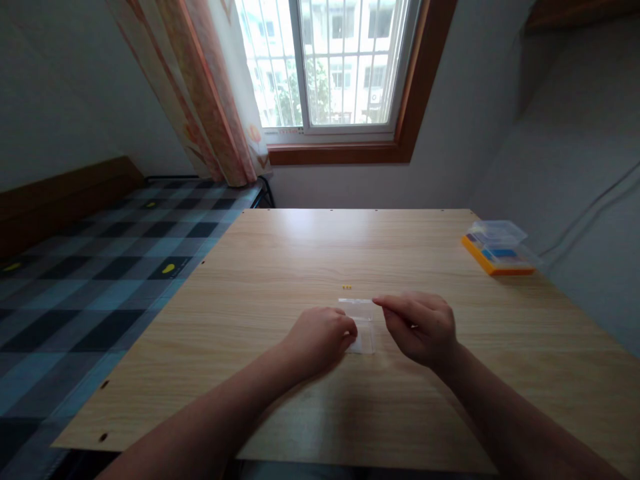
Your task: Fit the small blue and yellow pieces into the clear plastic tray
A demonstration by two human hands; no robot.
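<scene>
The clear box (369, 339) lies open on the table (225, 320), yellow bits (347, 288) just beyond it. The left hand (323, 335) curls over its left side; the right hand (421, 325) reaches its far-right corner. Whether either grips, I cannot tell. A hard push could scatter the bits.

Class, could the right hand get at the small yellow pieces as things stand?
Probably yes: the right hand is close by, and only tabletop shows between it and the small yellow pieces.
</scene>
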